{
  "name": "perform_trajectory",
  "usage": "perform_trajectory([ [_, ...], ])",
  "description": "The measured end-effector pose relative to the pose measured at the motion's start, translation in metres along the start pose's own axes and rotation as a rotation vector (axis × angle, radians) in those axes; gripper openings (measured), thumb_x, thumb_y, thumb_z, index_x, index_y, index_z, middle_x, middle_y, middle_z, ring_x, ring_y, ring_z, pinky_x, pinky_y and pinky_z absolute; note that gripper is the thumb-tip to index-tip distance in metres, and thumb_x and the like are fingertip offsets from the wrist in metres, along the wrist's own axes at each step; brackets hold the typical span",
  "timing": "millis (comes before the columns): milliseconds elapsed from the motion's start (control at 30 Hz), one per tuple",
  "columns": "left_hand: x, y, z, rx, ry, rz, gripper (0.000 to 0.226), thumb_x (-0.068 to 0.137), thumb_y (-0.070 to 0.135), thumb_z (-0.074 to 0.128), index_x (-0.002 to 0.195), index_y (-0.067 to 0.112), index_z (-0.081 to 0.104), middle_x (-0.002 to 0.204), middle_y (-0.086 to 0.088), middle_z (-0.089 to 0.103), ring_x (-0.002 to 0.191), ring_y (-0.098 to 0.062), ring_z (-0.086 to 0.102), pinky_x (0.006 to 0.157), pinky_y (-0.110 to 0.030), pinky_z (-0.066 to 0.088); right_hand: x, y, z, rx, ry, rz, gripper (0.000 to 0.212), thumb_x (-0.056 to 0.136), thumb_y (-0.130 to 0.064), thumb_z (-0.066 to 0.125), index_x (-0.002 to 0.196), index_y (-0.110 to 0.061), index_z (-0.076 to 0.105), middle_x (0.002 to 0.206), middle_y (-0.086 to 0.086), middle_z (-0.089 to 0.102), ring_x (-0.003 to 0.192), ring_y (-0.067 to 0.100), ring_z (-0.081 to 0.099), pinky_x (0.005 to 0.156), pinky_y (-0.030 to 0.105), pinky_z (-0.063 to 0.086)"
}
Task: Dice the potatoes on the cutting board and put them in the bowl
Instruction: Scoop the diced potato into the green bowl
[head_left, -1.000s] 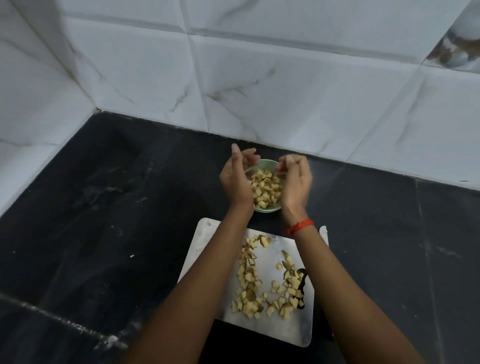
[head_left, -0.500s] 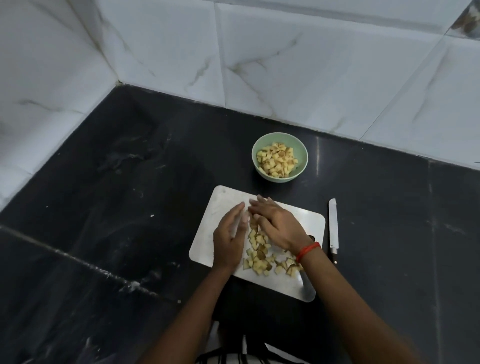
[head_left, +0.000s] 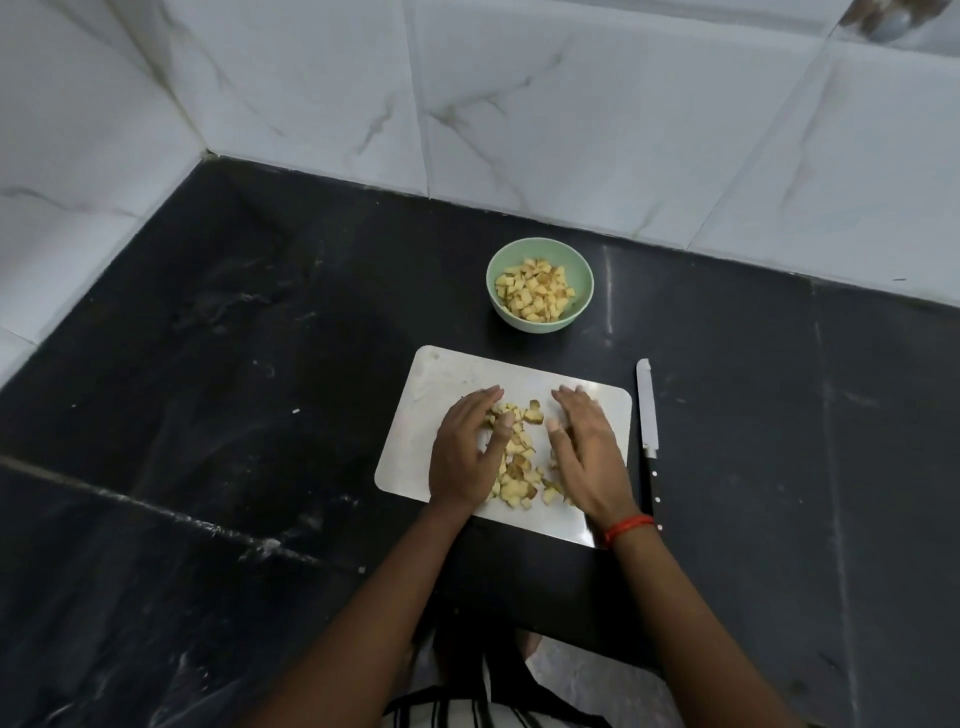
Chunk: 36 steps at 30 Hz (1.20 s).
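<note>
A white cutting board (head_left: 447, 379) lies on the black counter. A loose heap of diced potato pieces (head_left: 517, 467) sits on it between my two hands. My left hand (head_left: 465, 452) rests flat on the board to the left of the heap, fingers straight, touching the pieces. On the heap's right side my right hand (head_left: 587, 452) lies flat too, with a red thread on its wrist. Beyond the board stands a pale green bowl (head_left: 540, 249) holding more diced potato (head_left: 535, 296).
A knife (head_left: 647, 415) with a black handle lies on the black counter (head_left: 260, 415) just right of the board, blade pointing away. White marble-tiled walls (head_left: 571, 104) close the counter at the back and left. The counter's front edge runs just below the board.
Both hands came back from the bowl to the board. They now lie spread on either side of the potato pieces, after being close together half a second ago.
</note>
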<state>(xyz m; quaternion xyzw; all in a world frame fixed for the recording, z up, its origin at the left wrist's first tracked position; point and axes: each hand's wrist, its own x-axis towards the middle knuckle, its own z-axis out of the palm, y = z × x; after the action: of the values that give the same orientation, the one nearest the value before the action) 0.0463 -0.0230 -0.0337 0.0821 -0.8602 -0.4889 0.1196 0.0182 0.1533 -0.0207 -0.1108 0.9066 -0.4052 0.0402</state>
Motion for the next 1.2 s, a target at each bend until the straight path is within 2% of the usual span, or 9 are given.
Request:
perform_trajectory([
  [100, -0.002, 0.001, 0.001, 0.055, -0.010, 0.021, 0.049, 0.102, 0.052, 0.044, 0.130, 0.020, 0.067, 0.132, 0.008, 0.065, 0.127, -0.005, 0.053, 0.107, -0.035, 0.047, -0.012, -0.008, 0.014, 0.030, 0.133, 0.031, 0.047, 0.102, -0.042, 0.040, 0.141, -0.018, 0.052, 0.144, -0.002, 0.054, 0.136, 0.008, 0.042, 0.115, 0.030, 0.033],
  [200, -0.002, 0.000, 0.001, 0.072, -0.028, 0.045, 0.047, 0.102, 0.051, 0.044, 0.129, 0.020, 0.067, 0.131, 0.007, 0.066, 0.125, -0.005, 0.054, 0.105, -0.034, 0.048, -0.015, -0.026, 0.028, 0.123, 0.299, 0.120, 0.041, 0.102, -0.039, 0.041, 0.131, -0.018, 0.059, 0.130, -0.006, 0.063, 0.120, 0.008, 0.055, 0.103, 0.034, 0.046],
  [400, -0.001, 0.002, -0.003, -0.115, 0.026, -0.047, 0.047, 0.102, 0.053, 0.040, 0.129, 0.024, 0.065, 0.131, 0.011, 0.065, 0.123, -0.004, 0.056, 0.106, -0.031, 0.048, 0.002, -0.072, 0.056, 0.449, 0.333, 0.114, 0.026, 0.102, -0.018, 0.043, 0.120, -0.019, 0.061, 0.114, -0.009, 0.067, 0.109, 0.009, 0.062, 0.094, 0.036, 0.052],
  [533, -0.002, -0.002, -0.004, -0.171, 0.030, -0.069, 0.051, 0.104, 0.053, 0.038, 0.132, 0.021, 0.065, 0.134, 0.012, 0.064, 0.128, -0.005, 0.054, 0.109, -0.033, 0.046, 0.001, -0.069, 0.029, 0.485, 0.454, 0.085, 0.030, 0.098, -0.012, 0.039, 0.114, -0.015, 0.064, 0.115, -0.008, 0.067, 0.113, 0.015, 0.061, 0.098, 0.032, 0.048],
  [700, -0.001, -0.002, -0.005, -0.218, 0.012, -0.092, 0.050, 0.104, 0.050, 0.037, 0.131, 0.020, 0.066, 0.133, 0.012, 0.064, 0.128, -0.005, 0.055, 0.108, -0.032, 0.047, -0.013, -0.034, 0.016, 0.376, 0.284, 0.205, 0.045, 0.100, -0.041, 0.037, 0.136, -0.020, 0.054, 0.135, -0.008, 0.058, 0.127, 0.005, 0.049, 0.109, 0.036, 0.041],
  [800, -0.001, -0.001, -0.006, -0.175, 0.009, -0.079, 0.054, 0.104, 0.053, 0.032, 0.131, 0.021, 0.066, 0.134, 0.012, 0.064, 0.128, -0.002, 0.053, 0.109, -0.027, 0.044, -0.023, -0.034, 0.037, 0.334, 0.255, 0.160, 0.044, 0.100, -0.038, 0.041, 0.139, -0.021, 0.050, 0.138, -0.007, 0.055, 0.130, 0.007, 0.047, 0.110, 0.038, 0.040],
  [900, -0.004, 0.006, 0.002, -0.141, 0.038, -0.121, 0.059, 0.102, 0.057, 0.028, 0.131, 0.022, 0.066, 0.134, 0.012, 0.063, 0.127, 0.000, 0.052, 0.108, -0.022, 0.042, -0.024, -0.054, 0.060, 0.401, 0.335, 0.178, 0.043, 0.097, -0.036, 0.043, 0.136, -0.020, 0.051, 0.133, -0.009, 0.056, 0.127, 0.009, 0.049, 0.107, 0.035, 0.043],
  [1067, -0.001, 0.024, 0.012, -0.391, 0.119, -0.326, 0.054, 0.101, 0.063, 0.036, 0.125, 0.028, 0.069, 0.124, 0.015, 0.068, 0.116, -0.001, 0.062, 0.101, -0.023, 0.049, 0.000, -0.073, 0.068, 0.546, 0.406, 0.266, 0.040, 0.097, -0.035, 0.043, 0.132, -0.020, 0.055, 0.129, -0.009, 0.060, 0.121, 0.009, 0.055, 0.103, 0.038, 0.047],
  [1200, 0.010, 0.039, 0.016, -0.483, 0.047, -0.472, 0.046, 0.104, 0.057, 0.037, 0.116, 0.032, 0.074, 0.114, 0.016, 0.073, 0.106, 0.000, 0.067, 0.092, -0.018, 0.052, 0.006, -0.074, 0.065, 0.751, 0.389, 0.336, 0.031, 0.103, -0.027, 0.045, 0.128, -0.019, 0.060, 0.125, -0.008, 0.065, 0.118, 0.006, 0.059, 0.104, 0.036, 0.048],
])
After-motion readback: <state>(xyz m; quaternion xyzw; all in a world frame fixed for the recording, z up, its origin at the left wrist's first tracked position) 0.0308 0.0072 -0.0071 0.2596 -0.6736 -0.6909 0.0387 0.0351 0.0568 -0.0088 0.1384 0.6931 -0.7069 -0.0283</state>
